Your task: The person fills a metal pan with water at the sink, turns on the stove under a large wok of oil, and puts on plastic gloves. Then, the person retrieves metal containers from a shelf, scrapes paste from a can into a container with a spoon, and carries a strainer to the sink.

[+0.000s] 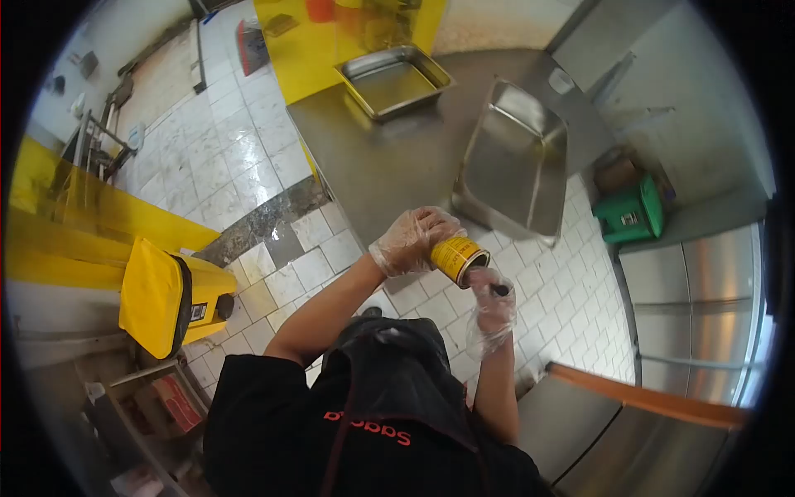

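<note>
My left hand (418, 238), in a clear plastic glove, is wrapped round a yellow can (456, 258) with dark printing. The can is tilted, its open end turned toward my right hand. My right hand (493, 305), gloved the same way, is closed on a black-handled utensil (500, 290) at the can's mouth. The utensil's far end is hidden, so its kind does not show. Ahead of my hands, a deep steel pan (507, 170) sits on the steel table (356, 157), its near end close to the table's edge.
A shallower steel tray (396, 103) lies farther back on the table. To the left stands a yellow bin (153, 298) on the tiled floor. A green box (631, 214) is at the right, near steel cabinets (662, 331). An orange-edged steel counter (613, 414) is close on my right.
</note>
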Demonstrator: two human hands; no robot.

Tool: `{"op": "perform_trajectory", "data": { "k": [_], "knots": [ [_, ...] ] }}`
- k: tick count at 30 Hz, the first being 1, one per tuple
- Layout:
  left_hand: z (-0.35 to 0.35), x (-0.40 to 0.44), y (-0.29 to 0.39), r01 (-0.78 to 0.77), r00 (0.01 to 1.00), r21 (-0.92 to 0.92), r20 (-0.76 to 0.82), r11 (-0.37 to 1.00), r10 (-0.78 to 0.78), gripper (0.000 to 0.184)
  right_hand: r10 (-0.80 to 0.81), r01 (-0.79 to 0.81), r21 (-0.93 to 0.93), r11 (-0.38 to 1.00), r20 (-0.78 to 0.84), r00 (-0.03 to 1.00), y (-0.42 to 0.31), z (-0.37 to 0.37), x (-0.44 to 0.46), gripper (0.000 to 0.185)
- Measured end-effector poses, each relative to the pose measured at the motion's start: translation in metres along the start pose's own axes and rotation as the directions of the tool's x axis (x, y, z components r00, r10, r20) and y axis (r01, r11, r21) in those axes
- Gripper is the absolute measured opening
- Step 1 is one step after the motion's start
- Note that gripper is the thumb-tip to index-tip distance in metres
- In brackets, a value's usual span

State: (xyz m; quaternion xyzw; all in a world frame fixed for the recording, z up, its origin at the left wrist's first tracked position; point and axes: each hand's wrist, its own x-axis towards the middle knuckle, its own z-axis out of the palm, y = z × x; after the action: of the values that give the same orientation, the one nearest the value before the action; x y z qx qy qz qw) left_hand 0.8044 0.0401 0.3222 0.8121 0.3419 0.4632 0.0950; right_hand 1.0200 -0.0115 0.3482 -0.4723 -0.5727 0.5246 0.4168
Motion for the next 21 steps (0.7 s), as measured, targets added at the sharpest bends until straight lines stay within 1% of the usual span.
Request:
{"op": "perform_trajectory", "data": {
  "k": [1, 2, 3, 4, 5, 6, 7, 8, 9, 10, 11, 12, 13, 14, 16, 18, 19, 20, 21],
  "knots": [
    [-0.002, 0.007, -0.018, 0.004, 1.0, 0.088, 0.006, 0.996, -0.004, 0.062, 0.135, -0.133, 0.155, 0.979, -0.001, 0.991, 0.009, -0.005, 0.029, 0.013],
    [-0.005, 0.011, -0.036, 0.023, 1.0, 0.101, -0.003, 0.995, -0.023, 0.062, 0.131, -0.134, 0.467, 0.874, 0.038, 0.991, 0.038, -0.009, 0.059, 0.018],
    [-0.008, 0.015, -0.055, 0.097, 0.995, 0.161, -0.005, 0.982, -0.097, 0.064, 0.038, -0.051, 0.43, 0.901, 0.037, 0.999, 0.057, -0.006, 0.092, 0.019],
    [-0.01, 0.018, -0.072, 0.171, 0.985, 0.218, -0.009, 0.961, -0.174, 0.066, 0.058, -0.071, 0.533, 0.843, 0.04, 0.997, 0.046, 0.006, 0.116, 0.019],
    [-0.013, 0.025, -0.086, 0.197, 0.98, 0.231, -0.021, 0.953, -0.198, 0.066, 0.081, -0.094, 0.629, 0.772, 0.049, 0.995, 0.031, 0.016, 0.142, 0.018],
    [-0.019, 0.037, -0.101, 0.33, 0.941, 0.396, -0.069, 0.857, -0.331, 0.066, 0.09, -0.123, 0.629, 0.767, 0.084, 0.992, 0.024, 0.019, 0.179, 0.018],
    [-0.026, 0.046, -0.114, 0.442, 0.885, 0.541, -0.133, 0.715, -0.447, 0.066, 0.141, -0.193, 0.69, 0.698, 0.132, 0.981, 0.02, 0.024, 0.211, 0.016],
    [-0.033, 0.054, -0.128, 0.468, 0.868, 0.55, -0.142, 0.691, -0.475, 0.066, 0.196, -0.267, 0.738, 0.62, 0.184, 0.963, 0.02, 0.027, 0.237, 0.014],
    [-0.041, 0.064, -0.143, 0.565, 0.81, 0.546, -0.226, 0.619, -0.541, 0.065, 0.205, -0.303, 0.727, 0.616, 0.224, 0.953, 0.025, 0.03, 0.267, 0.014],
    [-0.049, 0.076, -0.157, 0.648, 0.747, 0.539, -0.316, 0.537, -0.585, 0.064, 0.248, -0.347, 0.706, 0.618, 0.243, 0.938, 0.031, 0.036, 0.3, 0.014],
    [-0.053, 0.082, -0.169, 0.658, 0.736, 0.558, -0.335, 0.505, -0.589, 0.064, 0.289, -0.384, 0.691, 0.612, 0.257, 0.922, 0.03, 0.044, 0.326, 0.013],
    [-0.056, 0.084, -0.179, 0.72, 0.676, 0.542, -0.403, 0.434, -0.617, 0.062, 0.291, -0.417, 0.71, 0.568, 0.3, 0.908, 0.03, 0.048, 0.342, 0.011],
    [-0.063, 0.09, -0.189, 0.776, 0.611, 0.516, -0.471, 0.363, -0.636, 0.06, 0.277, -0.427, 0.714, 0.555, 0.325, 0.904, 0.024, 0.054, 0.359, 0.011],
    [-0.071, 0.094, -0.199, 0.776, 0.607, 0.53, -0.483, 0.34, -0.631, 0.06, 0.295, -0.437, 0.694, 0.572, 0.323, 0.899, 0.019, 0.059, 0.378, 0.011],
    [-0.082, 0.092, -0.216, 0.825, 0.508, 0.528, -0.536, 0.201, -0.674, 0.056, 0.326, -0.467, 0.665, 0.582, 0.335, 0.884, 0.013, 0.072, 0.406, 0.01],
    [-0.088, 0.086, -0.231, 0.833, 0.478, 0.535, -0.565, 0.143, -0.673, 0.057, 0.207, -0.29, 0.649, 0.704, 0.203, 0.957, 0.004, 0.087, 0.435, 0.009],
    [-0.085, 0.083, -0.238, 0.832, 0.464, 0.545, -0.58, 0.104, -0.669, 0.058, 0.223, -0.313, 0.643, 0.699, 0.219, 0.95, 0.015, 0.091, 0.447, 0.009],
    [-0.085, 0.085, -0.24, 0.841, 0.445, 0.534, -0.589, 0.087, -0.675, 0.056, -0.126, 0.045, 0.419, 0.907, 0.168, 0.978, 0.026, 0.1, 0.458, 0.01],
    [-0.087, 0.086, -0.241, 0.845, 0.431, 0.53, -0.595, 0.072, -0.678, 0.056, -0.466, 0.439, 0.161, 0.884, 0.216, 0.858, 0.036, 0.107, 0.468, 0.011]
  ]
}}
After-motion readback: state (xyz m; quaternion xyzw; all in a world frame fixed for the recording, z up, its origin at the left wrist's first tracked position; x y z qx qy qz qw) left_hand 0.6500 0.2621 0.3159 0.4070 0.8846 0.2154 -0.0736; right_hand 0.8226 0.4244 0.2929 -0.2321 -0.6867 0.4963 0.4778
